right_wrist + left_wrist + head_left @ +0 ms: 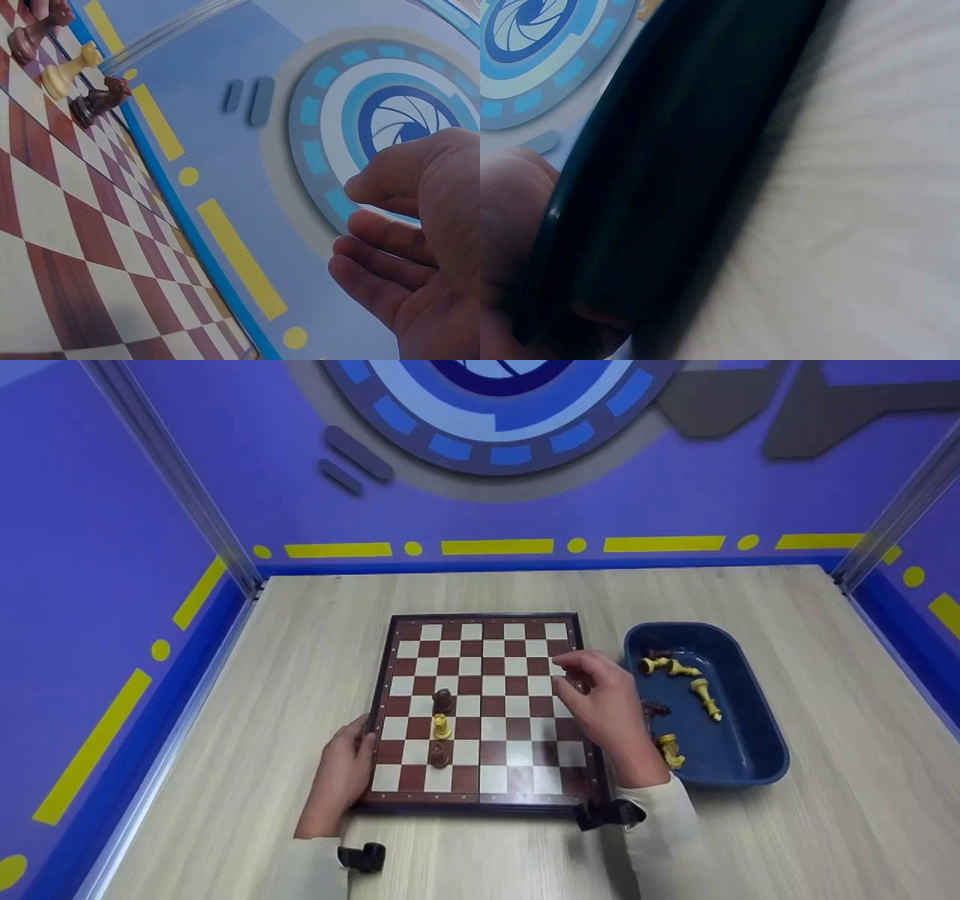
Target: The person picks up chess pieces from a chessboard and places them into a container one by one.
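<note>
A brown-and-white chessboard [517,686] lies on the table. My left hand [346,765] holds its left edge; in the left wrist view, the hand [510,225] is against the board's dark side [675,150], fingertips partly hidden. On the left half stand a yellow rook [441,727] and two dark brown knights, one farther knight [442,700] and one nearer knight [439,754], all in one file. My right hand [609,709] hovers over the board's right edge, fingers loosely bent. Nothing shows between those fingers [382,247] in the right wrist view.
A dark blue plastic bin [750,720] stands right of the board, under the right forearm's side. Several yellow and brown chess pieces lie in it, including a yellow piece [705,699] on its side. Blue-purple panels [510,521] wall the table at the back and sides.
</note>
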Tool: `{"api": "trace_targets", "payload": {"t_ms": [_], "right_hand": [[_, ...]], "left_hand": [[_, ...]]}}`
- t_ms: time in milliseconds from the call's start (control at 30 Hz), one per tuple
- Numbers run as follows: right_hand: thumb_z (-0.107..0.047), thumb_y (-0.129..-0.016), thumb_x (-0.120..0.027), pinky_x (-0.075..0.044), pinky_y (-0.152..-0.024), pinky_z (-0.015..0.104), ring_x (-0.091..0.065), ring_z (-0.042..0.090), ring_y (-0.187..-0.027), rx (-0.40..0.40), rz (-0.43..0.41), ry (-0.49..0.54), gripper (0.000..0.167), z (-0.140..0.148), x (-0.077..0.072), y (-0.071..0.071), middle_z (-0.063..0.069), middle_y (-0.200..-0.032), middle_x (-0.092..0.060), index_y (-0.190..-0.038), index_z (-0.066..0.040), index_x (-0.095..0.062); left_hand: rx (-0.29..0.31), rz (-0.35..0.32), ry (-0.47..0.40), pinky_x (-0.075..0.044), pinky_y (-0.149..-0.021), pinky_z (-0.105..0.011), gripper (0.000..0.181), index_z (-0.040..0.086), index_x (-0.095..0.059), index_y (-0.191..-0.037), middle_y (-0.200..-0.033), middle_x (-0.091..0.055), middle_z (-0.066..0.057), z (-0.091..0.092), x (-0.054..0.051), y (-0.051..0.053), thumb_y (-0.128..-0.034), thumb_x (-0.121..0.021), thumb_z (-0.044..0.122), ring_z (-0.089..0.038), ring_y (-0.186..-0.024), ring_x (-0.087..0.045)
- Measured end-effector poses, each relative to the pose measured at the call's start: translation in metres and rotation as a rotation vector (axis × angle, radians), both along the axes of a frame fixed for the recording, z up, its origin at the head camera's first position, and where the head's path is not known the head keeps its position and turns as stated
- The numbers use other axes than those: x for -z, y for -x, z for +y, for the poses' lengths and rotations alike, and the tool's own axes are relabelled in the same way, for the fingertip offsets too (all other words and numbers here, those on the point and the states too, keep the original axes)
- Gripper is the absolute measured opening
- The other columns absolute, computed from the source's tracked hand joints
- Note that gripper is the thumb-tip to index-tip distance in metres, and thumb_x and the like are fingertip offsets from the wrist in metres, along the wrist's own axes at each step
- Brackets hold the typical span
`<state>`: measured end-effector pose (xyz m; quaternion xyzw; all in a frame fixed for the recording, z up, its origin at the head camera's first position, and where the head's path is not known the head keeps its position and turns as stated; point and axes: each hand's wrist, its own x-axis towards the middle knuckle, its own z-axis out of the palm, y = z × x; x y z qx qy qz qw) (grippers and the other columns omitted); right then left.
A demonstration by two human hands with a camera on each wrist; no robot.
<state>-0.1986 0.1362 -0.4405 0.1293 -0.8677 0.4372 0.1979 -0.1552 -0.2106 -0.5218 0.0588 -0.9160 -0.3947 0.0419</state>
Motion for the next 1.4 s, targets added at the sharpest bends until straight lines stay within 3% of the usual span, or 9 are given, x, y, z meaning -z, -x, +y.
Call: {"api": "trace_targets", "payload": {"t_ms": [267,533,1033,1400], "right_hand": [[-0.005,-0.083,-0.072,-0.057,-0.082,0.037,-0.068,0.022,-0.093,-0.079,-0.001,0.024,0.019,-0.012,0.004,-0.002,0.005,-0.103,-0.068,-0.103,-0.008,-0.072],[-0.008,-0.084,-0.072,-0.056,-0.08,0.036,-0.066,0.019,-0.089,-0.116,0.035,-0.056,0.017,-0.027,0.009,-0.008,0.001,-0.099,-0.068,-0.101,-0.01,-0.072],[-0.009,-0.082,-0.074,-0.056,-0.078,0.031,-0.066,0.014,-0.089,-0.2,0.086,-0.091,0.018,-0.051,0.018,-0.017,0.0,-0.098,-0.07,-0.099,-0.012,-0.072],[-0.012,-0.082,-0.073,-0.055,-0.078,0.031,-0.066,0.02,-0.088,-0.273,0.029,-0.132,0.021,-0.069,0.025,-0.026,0.003,-0.098,-0.07,-0.103,-0.011,-0.071]], "left_hand": [[0.005,0.005,-0.004,-0.046,-0.099,-0.05,0.042,-0.003,-0.048,-0.14,-0.12,-0.061,-0.024,0.0,-0.001,-0.001,-0.1006,-0.048,0.012,-0.037,-0.114,-0.059],[0.008,0.02,0.002,-0.047,-0.097,-0.05,0.041,-0.005,-0.048,-0.139,-0.118,-0.061,-0.024,-0.001,-0.001,-0.002,-0.1005,-0.047,0.01,-0.037,-0.111,-0.06],[0.006,0.013,-0.004,-0.048,-0.096,-0.05,0.041,-0.004,-0.048,-0.139,-0.117,-0.062,-0.023,0.0,-0.001,-0.001,-0.1004,-0.047,0.01,-0.035,-0.111,-0.06],[-0.006,0.008,-0.009,-0.047,-0.097,-0.05,0.041,-0.003,-0.049,-0.139,-0.119,-0.061,-0.023,-0.001,-0.001,-0.002,-0.1002,-0.048,0.01,-0.036,-0.114,-0.059]]}}
